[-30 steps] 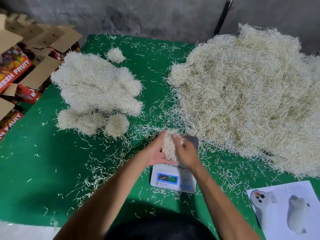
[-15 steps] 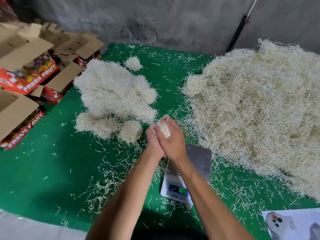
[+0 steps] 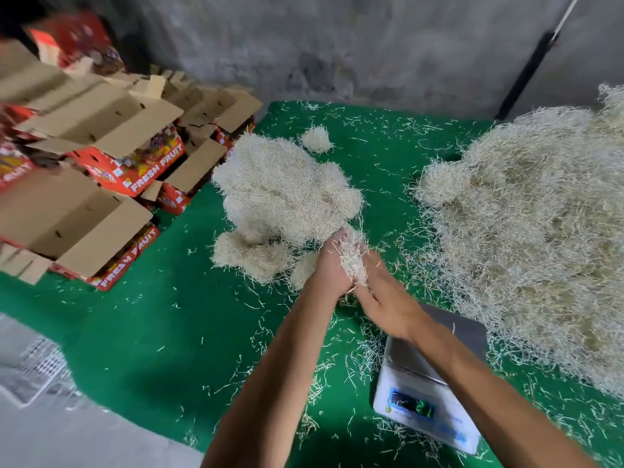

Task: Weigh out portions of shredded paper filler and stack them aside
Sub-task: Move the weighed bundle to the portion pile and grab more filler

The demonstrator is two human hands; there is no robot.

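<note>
Left hand: we are cupping our left hand [image 3: 329, 265] against the near side of a wad of shredded paper [image 3: 353, 260], fingers curled around it.
Right hand: we are pressing our right hand [image 3: 388, 298] to the wad from the 3 o'clock side, fingers wrapping under it so the wad is being squeezed between both palms.
Wad: it is sitting in our hands above the green cloth [image 3: 152, 332], just at the 5 o'clock edge of the stacked portions [image 3: 280, 194].
Stacked portions: we are seeing rounded balls of filler heaped together at 12 o'clock from our hands, with one small ball [image 3: 316, 139] lying apart at the far side.
Loose filler: the big unsorted heap [image 3: 526, 238] is spreading across the cloth at 2 o'clock.
Scale: the scale [image 3: 435, 383] is standing at 5 o'clock from our hands, our right forearm crossing over its pan; its display is blurring beyond reading.
Boxes: open fruit cartons [image 3: 101, 157] are lying at 10 o'clock.
</note>
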